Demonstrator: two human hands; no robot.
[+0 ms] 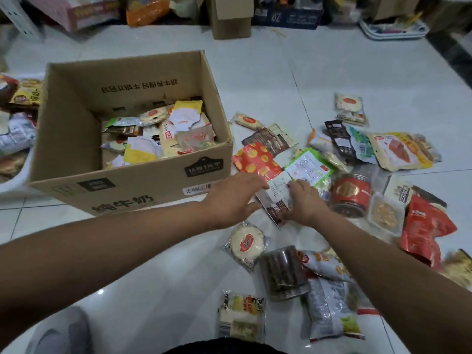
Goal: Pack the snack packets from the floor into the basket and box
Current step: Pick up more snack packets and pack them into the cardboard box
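1. Snacks (241, 318) lie loose over the right half of the floor (153, 277), from the near edge outward.
2. One white-and-brown packet (275, 200) sits tilted between both hands, just off the box's near right corner.
3. The right hand (304, 203) pinches the packet's right side, fingers curled on top and thumb beneath.
4. The left hand (235, 198) is spread, its straight fingers against the packet's left edge.
5. The box (132, 185) stands open left of the hands, partly filled with packets.
6. A white basket (12, 183) at the floor's left edge holds more.

Both bare arms stretched forward, left grip (235, 198) flat-fingered, right grip (302, 203) pinching a packet (277, 198), wrists close together
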